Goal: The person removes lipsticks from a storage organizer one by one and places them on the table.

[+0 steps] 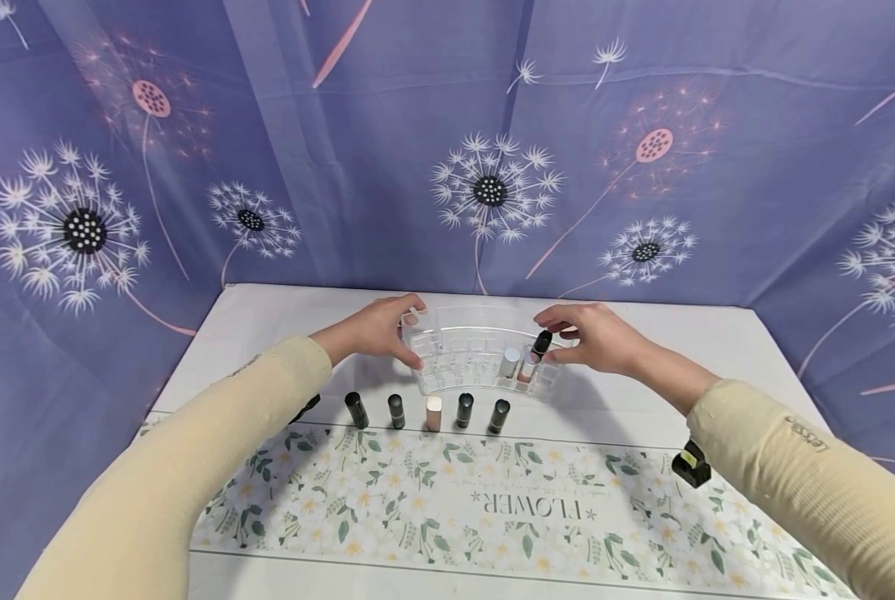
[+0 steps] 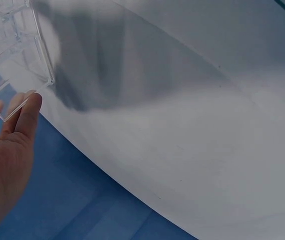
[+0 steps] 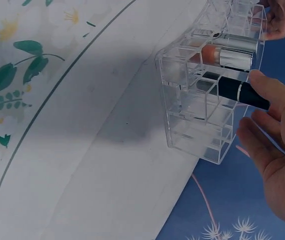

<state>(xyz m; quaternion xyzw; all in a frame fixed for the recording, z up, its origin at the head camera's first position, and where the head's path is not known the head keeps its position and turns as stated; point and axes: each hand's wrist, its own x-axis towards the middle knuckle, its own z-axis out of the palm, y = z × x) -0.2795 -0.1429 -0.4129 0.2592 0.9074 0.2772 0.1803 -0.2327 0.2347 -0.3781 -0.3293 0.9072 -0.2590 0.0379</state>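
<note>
Past cream sleeves (image 1: 215,440), grips clear organizer (image 1: 466,367) at 12 o'clock by its 9-o'clock end with left hand (image 1: 380,327), prob against sliding, and spreads right hand (image 1: 596,335) loosely round slotted black lipstick (image 1: 542,342) toward 3.

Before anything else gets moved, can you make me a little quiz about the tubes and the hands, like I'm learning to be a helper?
1. How many tubes stand in the row in front of the clear organizer?
2. True or false: the left hand is nearer than the right hand to the black tube in the organizer.
3. What colour is the middle tube of that row?
A) green
B) pale pink
C) bright yellow

Key: 1. Five. 2. False; the right hand is nearer. 3. B.
</note>
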